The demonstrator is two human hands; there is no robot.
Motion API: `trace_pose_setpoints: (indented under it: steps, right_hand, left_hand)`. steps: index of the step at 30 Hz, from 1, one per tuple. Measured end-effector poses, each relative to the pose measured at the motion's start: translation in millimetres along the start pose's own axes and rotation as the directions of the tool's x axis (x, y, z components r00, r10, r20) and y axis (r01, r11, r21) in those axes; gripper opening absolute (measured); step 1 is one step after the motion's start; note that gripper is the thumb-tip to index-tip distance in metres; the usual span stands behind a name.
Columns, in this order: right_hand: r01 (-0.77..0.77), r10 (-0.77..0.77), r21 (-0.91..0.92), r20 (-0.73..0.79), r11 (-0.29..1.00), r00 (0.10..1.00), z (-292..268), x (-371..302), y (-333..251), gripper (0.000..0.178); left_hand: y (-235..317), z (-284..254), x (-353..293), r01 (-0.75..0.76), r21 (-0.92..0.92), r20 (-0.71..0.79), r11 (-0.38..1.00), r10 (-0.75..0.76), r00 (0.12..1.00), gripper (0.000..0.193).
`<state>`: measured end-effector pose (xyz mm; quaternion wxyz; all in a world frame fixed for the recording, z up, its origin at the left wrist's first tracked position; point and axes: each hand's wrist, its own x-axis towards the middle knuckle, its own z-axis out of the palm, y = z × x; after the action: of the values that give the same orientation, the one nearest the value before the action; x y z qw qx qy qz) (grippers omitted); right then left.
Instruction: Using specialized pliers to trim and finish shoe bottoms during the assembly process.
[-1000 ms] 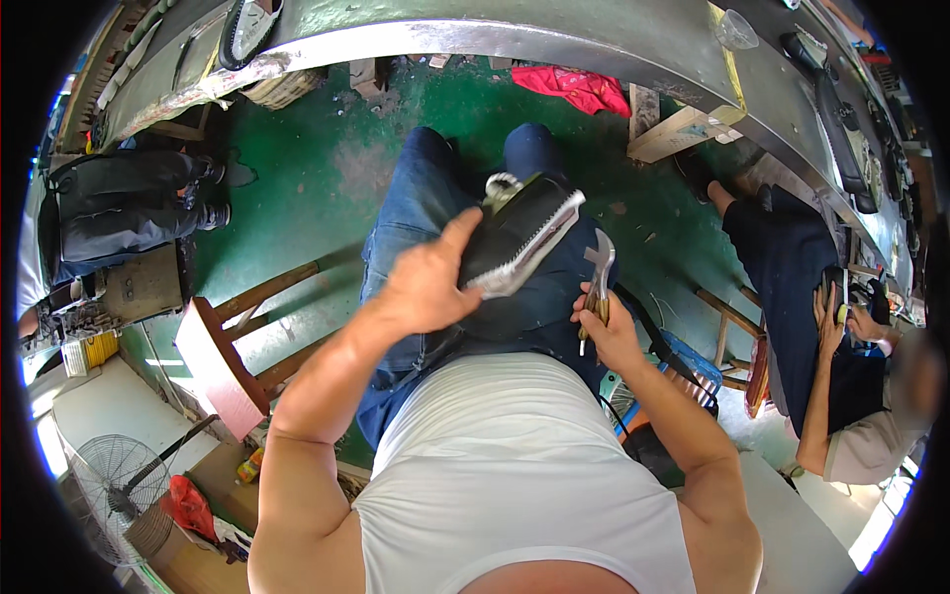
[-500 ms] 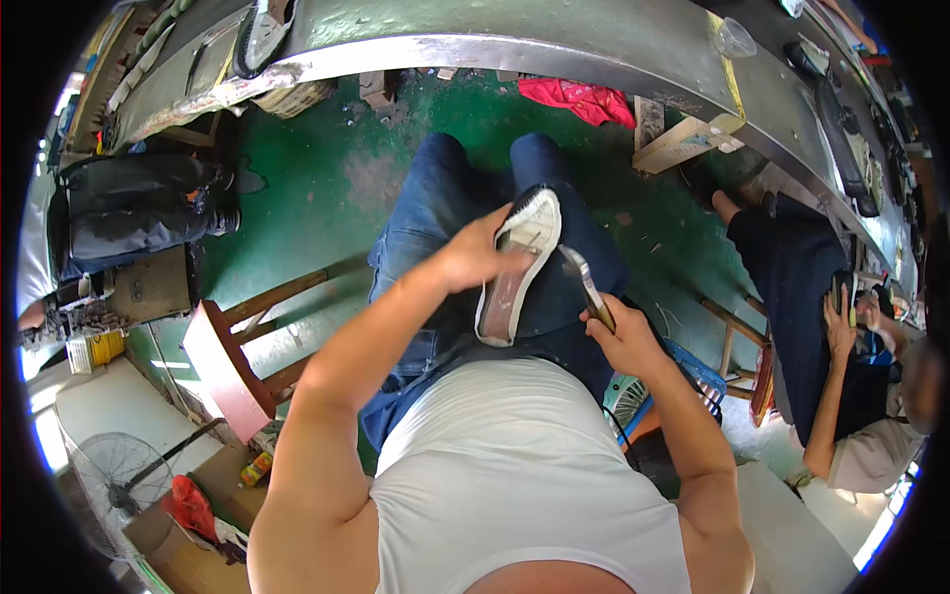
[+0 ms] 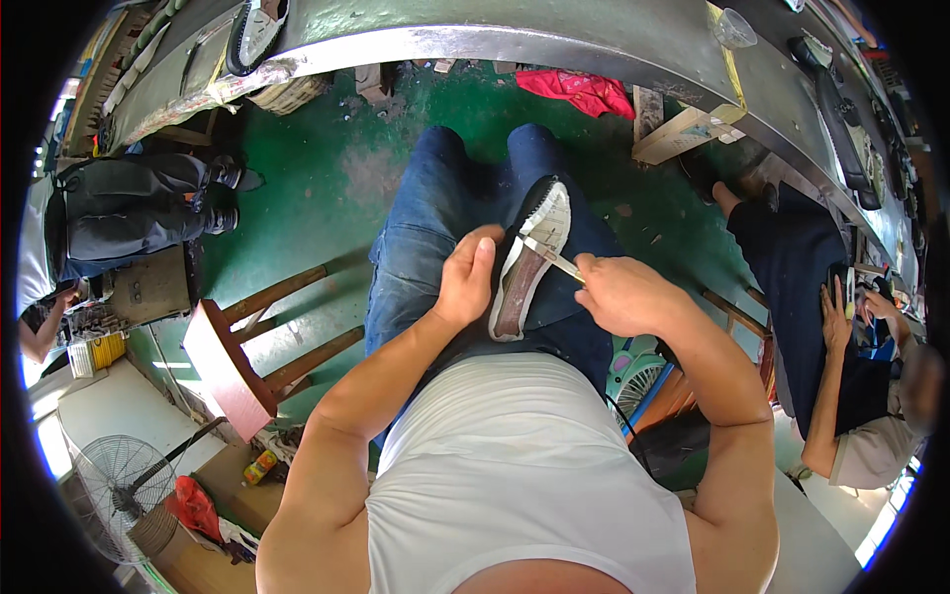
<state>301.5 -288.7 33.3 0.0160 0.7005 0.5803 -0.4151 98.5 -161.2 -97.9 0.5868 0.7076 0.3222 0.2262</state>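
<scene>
A dark shoe (image 3: 513, 297) lies tilted over my right thigh, sole side up. Its bottom is brown toward the near end and pale at the toe, with a white rim. My left hand (image 3: 467, 275) is at the shoe's left side, its fingers bent against the edge and thumb raised; some fingertips are hidden. From the right, my right hand (image 3: 623, 294) grips a narrow metal hand tool (image 3: 556, 259). The tool's far end meets the middle of the shoe bottom; its exact kind is unclear.
A metal-edged workbench (image 3: 445, 45) runs across the front. A wooden stool (image 3: 233, 366) stands left and a small green fan (image 3: 633, 376) sits by my right hip. Red cloth (image 3: 579, 91) lies beneath the bench. Co-workers occupy both sides, one person's hand (image 3: 836, 312) at right.
My left hand has drawn back from inside the shoe to its left side. My right hand has turned and moved up-left, bringing the tool onto the shoe bottom.
</scene>
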Motion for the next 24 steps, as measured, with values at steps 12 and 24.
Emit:
trace_pose_setpoints:
  steps: [12,24]
  right_hand:
    - [-0.089,0.136,0.816,0.013,0.572,0.991,85.3,22.2,19.5,0.032]
    - [-0.022,0.068,1.0,0.023,-0.013,0.997,112.7,38.3,24.2,0.026]
  left_hand:
    - [-29.7,11.9,17.3,0.31,-0.284,0.302,0.908,-0.222,0.927,0.072]
    - [3.4,14.5,20.6,-0.29,0.36,0.228,0.887,0.218,0.949,0.056]
